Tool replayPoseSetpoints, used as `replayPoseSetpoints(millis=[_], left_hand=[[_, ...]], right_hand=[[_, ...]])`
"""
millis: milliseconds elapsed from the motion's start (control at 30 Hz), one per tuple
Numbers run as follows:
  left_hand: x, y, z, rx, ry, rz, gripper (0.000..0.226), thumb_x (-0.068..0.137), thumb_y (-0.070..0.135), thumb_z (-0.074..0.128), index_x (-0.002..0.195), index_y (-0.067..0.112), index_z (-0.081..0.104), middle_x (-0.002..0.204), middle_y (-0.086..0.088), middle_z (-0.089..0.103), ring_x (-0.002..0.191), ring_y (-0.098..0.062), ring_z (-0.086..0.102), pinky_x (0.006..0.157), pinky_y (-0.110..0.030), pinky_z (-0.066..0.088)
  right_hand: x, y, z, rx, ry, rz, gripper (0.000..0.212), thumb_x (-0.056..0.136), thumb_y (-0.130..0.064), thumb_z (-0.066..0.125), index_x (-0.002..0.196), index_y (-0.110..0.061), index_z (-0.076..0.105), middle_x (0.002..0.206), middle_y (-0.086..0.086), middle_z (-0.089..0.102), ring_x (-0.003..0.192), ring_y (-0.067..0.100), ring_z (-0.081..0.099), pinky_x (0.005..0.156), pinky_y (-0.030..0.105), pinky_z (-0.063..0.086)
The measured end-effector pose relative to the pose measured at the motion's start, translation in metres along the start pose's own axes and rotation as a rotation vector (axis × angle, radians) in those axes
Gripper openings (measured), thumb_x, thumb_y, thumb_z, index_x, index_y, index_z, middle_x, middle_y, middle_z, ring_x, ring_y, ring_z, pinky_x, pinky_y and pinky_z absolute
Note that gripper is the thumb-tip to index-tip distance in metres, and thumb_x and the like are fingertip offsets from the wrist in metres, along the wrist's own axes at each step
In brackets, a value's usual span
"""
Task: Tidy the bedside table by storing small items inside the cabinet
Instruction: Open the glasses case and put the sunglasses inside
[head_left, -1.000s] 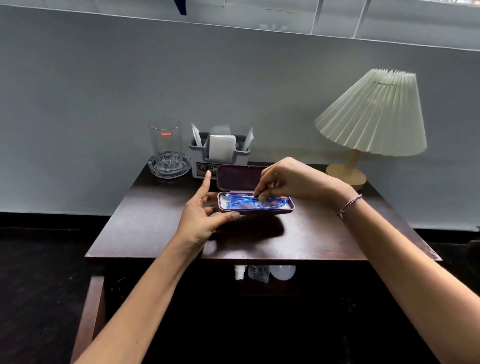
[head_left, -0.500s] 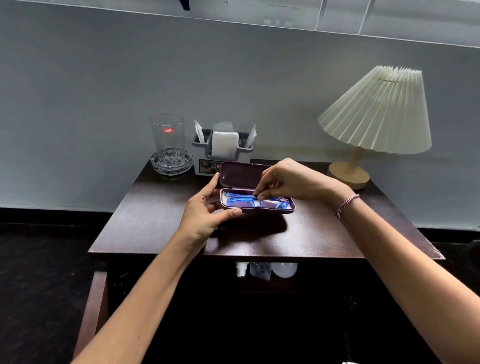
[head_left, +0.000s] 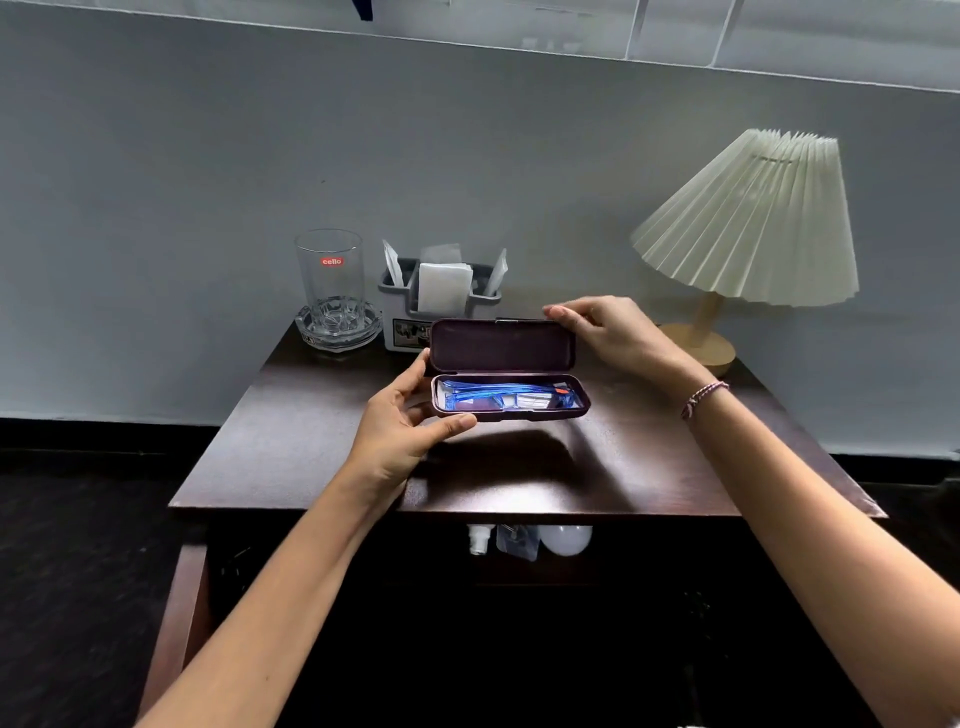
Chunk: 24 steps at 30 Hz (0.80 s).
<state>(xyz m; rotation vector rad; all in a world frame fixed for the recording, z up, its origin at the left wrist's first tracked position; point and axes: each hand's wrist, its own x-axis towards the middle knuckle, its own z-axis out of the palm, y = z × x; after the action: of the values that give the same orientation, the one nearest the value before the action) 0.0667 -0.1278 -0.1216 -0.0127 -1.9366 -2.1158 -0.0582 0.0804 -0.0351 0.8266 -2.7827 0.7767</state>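
Note:
A dark maroon glasses case (head_left: 502, 347) is held open just above the dark wooden bedside table (head_left: 291, 447). Blue-framed glasses (head_left: 506, 397) lie folded in its lower half. My left hand (head_left: 402, 423) grips the case's left end, thumb under the front rim. My right hand (head_left: 608, 332) is raised behind the case, its fingertips at the upper right corner of the upright lid. Below the tabletop, the cabinet's open shelf (head_left: 519, 571) holds a white bulb (head_left: 566, 539), a small bottle and a clear packet.
At the table's back left, a clear glass (head_left: 331, 275) stands in a glass ashtray (head_left: 337, 330). A grey organizer with white sachets (head_left: 441, 296) sits behind the case. A pleated cream lamp (head_left: 753, 223) occupies the back right corner.
My right hand has left the glasses inside the case and risen to the lid's upper right corner. The left hand keeps holding the case.

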Motion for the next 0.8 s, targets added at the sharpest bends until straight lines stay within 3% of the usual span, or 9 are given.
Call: replayPoseSetpoints(millis=[67, 167, 233, 300, 433, 500, 600, 667, 800], left_hand=[[0.0, 0.0, 0.0, 0.0, 0.0, -0.004, 0.086, 0.063, -0.013, 0.073, 0.14, 0.005, 0.038, 0.111, 0.007, 0.066, 0.095, -0.01, 0.065, 0.087, -0.019, 0.052], [-0.001, 0.0, 0.001, 0.007, 0.015, -0.018, 0.084, 0.064, -0.012, 0.073, 0.139, 0.004, 0.039, 0.109, 0.003, 0.067, 0.093, -0.009, 0.066, 0.085, -0.017, 0.052], [0.0, 0.0, 0.002, 0.005, 0.041, -0.026, 0.084, 0.065, -0.011, 0.073, 0.14, 0.005, 0.039, 0.106, 0.002, 0.066, 0.087, -0.005, 0.067, 0.081, -0.014, 0.052], [-0.001, 0.002, 0.002, 0.005, 0.055, -0.032, 0.084, 0.065, -0.008, 0.074, 0.14, 0.006, 0.038, 0.112, -0.002, 0.063, 0.087, -0.005, 0.067, 0.084, -0.017, 0.053], [-0.002, 0.004, 0.002, 0.019, 0.057, -0.051, 0.083, 0.063, 0.001, 0.077, 0.138, 0.006, 0.042, 0.126, -0.013, 0.059, 0.108, -0.022, 0.063, 0.102, -0.035, 0.045], [-0.002, 0.006, 0.002, 0.042, 0.049, -0.057, 0.08, 0.061, 0.003, 0.078, 0.134, 0.003, 0.047, 0.117, -0.011, 0.065, 0.104, -0.021, 0.064, 0.097, -0.03, 0.048], [-0.002, 0.004, 0.002, 0.043, 0.052, -0.055, 0.073, 0.06, 0.0, 0.075, 0.13, 0.0, 0.051, 0.099, -0.001, 0.069, 0.083, -0.004, 0.067, 0.079, -0.013, 0.051], [-0.001, 0.002, 0.002, 0.016, 0.075, -0.054, 0.071, 0.066, -0.011, 0.071, 0.132, -0.001, 0.047, 0.1, 0.001, 0.067, 0.077, 0.005, 0.065, 0.074, -0.008, 0.05], [0.0, 0.0, 0.002, 0.018, 0.09, -0.052, 0.071, 0.066, -0.012, 0.07, 0.132, -0.001, 0.046, 0.095, 0.004, 0.067, 0.074, 0.006, 0.065, 0.072, -0.008, 0.05]], right_hand=[[0.0, 0.004, 0.002, 0.16, -0.146, 0.139, 0.041, 0.099, -0.037, 0.041, 0.114, -0.01, 0.067, 0.09, 0.011, 0.068, 0.078, 0.018, 0.06, 0.078, 0.033, 0.049], [-0.001, 0.008, 0.001, 0.622, -0.197, 0.27, 0.037, 0.098, -0.029, 0.045, 0.117, -0.003, 0.064, 0.088, 0.015, 0.064, 0.078, 0.024, 0.061, 0.082, 0.037, 0.055], [-0.003, 0.011, -0.004, 0.766, -0.227, 0.265, 0.031, 0.095, -0.022, 0.051, 0.114, -0.001, 0.064, 0.079, 0.008, 0.072, 0.07, 0.016, 0.069, 0.075, 0.028, 0.058], [-0.006, 0.013, -0.008, 0.81, -0.286, 0.229, 0.025, 0.093, -0.015, 0.054, 0.111, -0.001, 0.065, 0.076, 0.001, 0.075, 0.068, 0.009, 0.071, 0.072, 0.022, 0.059], [-0.012, 0.02, -0.015, 0.856, -0.42, 0.217, 0.031, 0.087, -0.013, 0.059, 0.116, -0.003, 0.064, 0.096, 0.008, 0.073, 0.085, 0.013, 0.071, 0.085, 0.026, 0.056], [-0.013, 0.024, -0.019, 0.854, -0.526, 0.236, 0.036, 0.08, -0.019, 0.063, 0.114, -0.011, 0.066, 0.105, 0.011, 0.071, 0.092, 0.017, 0.069, 0.09, 0.03, 0.053], [-0.015, 0.029, -0.021, 0.834, -0.695, 0.254, 0.04, 0.073, -0.018, 0.067, 0.113, -0.018, 0.068, 0.105, 0.01, 0.069, 0.091, 0.015, 0.068, 0.09, 0.029, 0.053], [-0.014, 0.028, -0.018, 0.812, -0.7, 0.256, 0.042, 0.074, -0.013, 0.067, 0.115, -0.015, 0.066, 0.107, 0.012, 0.067, 0.086, 0.011, 0.068, 0.084, 0.023, 0.056], [-0.015, 0.023, -0.015, 0.731, -0.654, 0.203, 0.041, 0.082, -0.002, 0.064, 0.123, -0.006, 0.06, 0.11, 0.01, 0.067, 0.086, 0.007, 0.067, 0.076, 0.016, 0.056]])
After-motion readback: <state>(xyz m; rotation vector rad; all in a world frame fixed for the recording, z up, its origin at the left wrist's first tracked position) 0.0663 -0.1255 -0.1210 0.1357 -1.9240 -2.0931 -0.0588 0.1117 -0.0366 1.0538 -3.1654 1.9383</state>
